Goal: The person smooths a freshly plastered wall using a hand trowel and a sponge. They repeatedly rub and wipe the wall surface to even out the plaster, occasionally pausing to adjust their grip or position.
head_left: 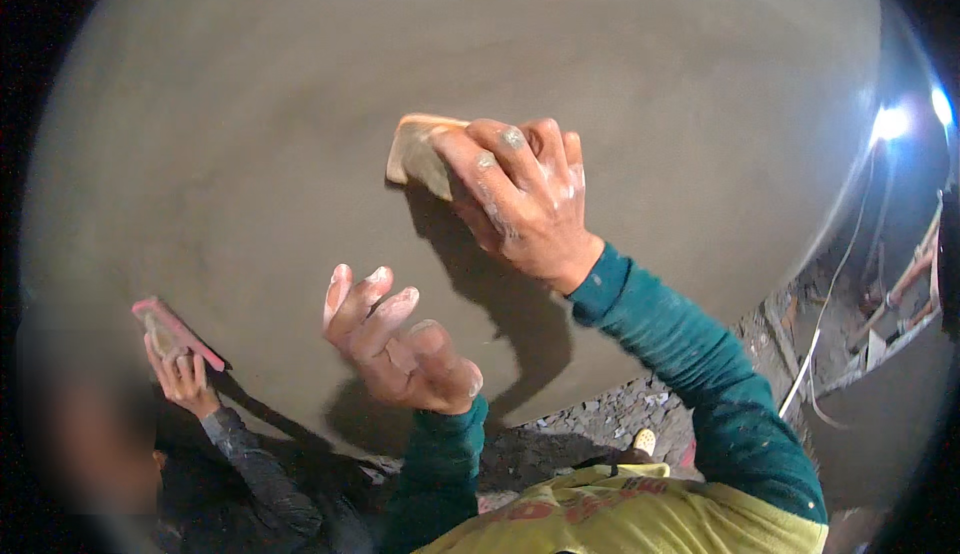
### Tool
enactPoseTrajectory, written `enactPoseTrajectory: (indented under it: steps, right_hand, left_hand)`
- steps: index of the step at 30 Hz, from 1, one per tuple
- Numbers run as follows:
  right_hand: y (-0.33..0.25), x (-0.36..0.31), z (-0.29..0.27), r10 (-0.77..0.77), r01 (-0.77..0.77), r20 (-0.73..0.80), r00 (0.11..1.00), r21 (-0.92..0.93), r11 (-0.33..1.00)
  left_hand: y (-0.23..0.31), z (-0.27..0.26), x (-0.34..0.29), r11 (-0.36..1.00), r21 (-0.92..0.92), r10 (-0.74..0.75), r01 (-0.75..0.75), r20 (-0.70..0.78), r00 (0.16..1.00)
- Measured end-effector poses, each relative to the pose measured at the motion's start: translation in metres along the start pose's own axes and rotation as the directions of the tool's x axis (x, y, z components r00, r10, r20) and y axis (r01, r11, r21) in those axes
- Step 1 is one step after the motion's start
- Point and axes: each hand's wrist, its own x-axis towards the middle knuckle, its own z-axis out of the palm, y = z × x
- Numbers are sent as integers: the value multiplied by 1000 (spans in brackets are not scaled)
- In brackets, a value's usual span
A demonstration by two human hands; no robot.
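My right hand (530, 194) is closed round a tan, curved-edged sponge pad (422, 154) smeared with grey. It is held against the smooth grey plastered wall (650, 84), and its shadow falls below it. My fingers cover the pad's right side. Lower and to the left, my left hand (400, 344) holds nothing. Its palm is turned up, with the fingers loosely bent and apart, and pale dried plaster coats the fingertips. Both forearms are in dark green sleeves.
At the lower left, a co-worker's hand (180, 374) holds a pink-edged float (180, 334) on the same wall. Grey rubble (610, 414) lies along the wall's foot. On the right are a bright lamp (890, 124) and a hanging white cable (815, 339).
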Motion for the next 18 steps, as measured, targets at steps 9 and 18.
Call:
enactPoseTrajectory:
  steps: [9,18]
  right_hand:
    - [159,-35,-60,660,-657,-274,700,115,745]
    - [181,-77,-44,312,-380,-334,889,-163,910]
  left_hand:
    - [-22,-26,-86,949,25,-309,313,-91,947]
    - [-30,-21,-97,987,95,-133,129,45,990]
